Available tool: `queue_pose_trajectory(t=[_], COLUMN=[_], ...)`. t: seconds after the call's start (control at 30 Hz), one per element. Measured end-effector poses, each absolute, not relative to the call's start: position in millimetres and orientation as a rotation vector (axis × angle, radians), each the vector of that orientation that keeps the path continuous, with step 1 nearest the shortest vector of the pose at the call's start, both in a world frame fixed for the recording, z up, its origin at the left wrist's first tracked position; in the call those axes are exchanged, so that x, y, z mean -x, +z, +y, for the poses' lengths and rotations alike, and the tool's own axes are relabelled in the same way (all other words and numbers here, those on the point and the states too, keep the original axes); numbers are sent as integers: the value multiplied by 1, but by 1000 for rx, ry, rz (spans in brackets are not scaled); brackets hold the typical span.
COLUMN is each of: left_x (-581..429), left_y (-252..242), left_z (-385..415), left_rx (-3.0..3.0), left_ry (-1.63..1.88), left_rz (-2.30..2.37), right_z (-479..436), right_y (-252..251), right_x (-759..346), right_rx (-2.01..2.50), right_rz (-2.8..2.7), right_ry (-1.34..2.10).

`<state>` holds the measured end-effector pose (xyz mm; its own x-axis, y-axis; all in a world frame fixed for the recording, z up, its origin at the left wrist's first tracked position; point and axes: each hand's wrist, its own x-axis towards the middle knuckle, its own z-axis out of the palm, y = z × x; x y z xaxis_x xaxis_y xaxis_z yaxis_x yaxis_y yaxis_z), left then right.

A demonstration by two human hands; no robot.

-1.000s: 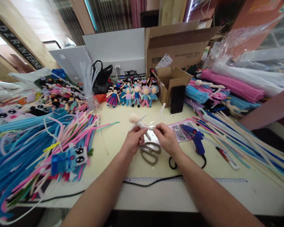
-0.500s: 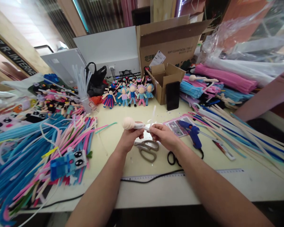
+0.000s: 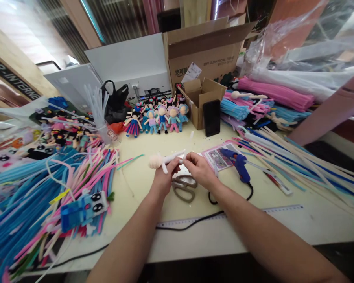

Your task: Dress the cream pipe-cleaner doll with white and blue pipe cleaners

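Note:
Fingers closed, my left hand (image 3: pixel 165 175) holds an unfinished pipe-cleaner doll (image 3: pixel 168 157) by its lower body. Its round cream head (image 3: pixel 155 161) points left, and short white stems stick out below the head. My right hand (image 3: pixel 200 168) is pinched at the doll's other end, on the tip of a white stem; the fingers partly hide it. Just under the hands lie grey-handled scissors (image 3: pixel 184 189) on the table. To the right, a blue glue gun (image 3: pixel 238 165) rests on a printed card (image 3: pixel 218 159).
Finished dolls (image 3: pixel 162 116) stand at the back beside a small cardboard box (image 3: pixel 191 104) and a black phone (image 3: pixel 211 118). Loose pipe cleaners spread left (image 3: pixel 26 184) and right (image 3: pixel 306 169). A ruler (image 3: pixel 271 211) and black cord (image 3: pixel 188 226) lie near the front edge.
The doll has turned in my left hand, so white side stems now show below its head. My left hand has shifted its grip along the body towards my right hand. The view has shifted slightly.

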<state>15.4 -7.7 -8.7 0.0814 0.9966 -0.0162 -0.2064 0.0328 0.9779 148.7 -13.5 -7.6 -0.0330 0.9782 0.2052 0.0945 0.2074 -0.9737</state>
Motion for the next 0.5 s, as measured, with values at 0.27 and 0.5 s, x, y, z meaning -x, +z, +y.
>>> queue_pose_trajectory(t=[0.27,0.5], left_x=[-9,-4], left_y=[-14,-12], left_z=[-2,-2], left_rx=[-1220,-1260], left_ry=[1239,1233], left_rz=[1097,1061], right_z=[-10,-10], right_y=[-6,-7], right_x=[-151,-152], right_rx=[1128,880], right_rz=[-1190,-997], right_ry=[1357,1717])
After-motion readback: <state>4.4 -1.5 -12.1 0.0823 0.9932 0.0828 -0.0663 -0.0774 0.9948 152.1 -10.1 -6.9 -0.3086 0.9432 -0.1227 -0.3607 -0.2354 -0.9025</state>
